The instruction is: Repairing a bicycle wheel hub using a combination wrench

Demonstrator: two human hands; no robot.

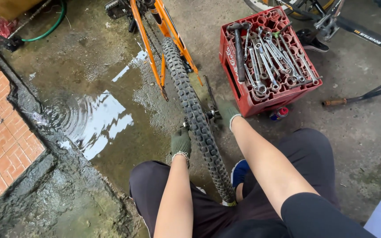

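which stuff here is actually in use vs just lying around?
In use:
left hand, gloved, on the knobby tyre
right hand, gloved, at the wheel's hub
orange bike frame

Lying about:
red crate topped with spanners and a hammer
spray can beside the crate
green hose
puddle
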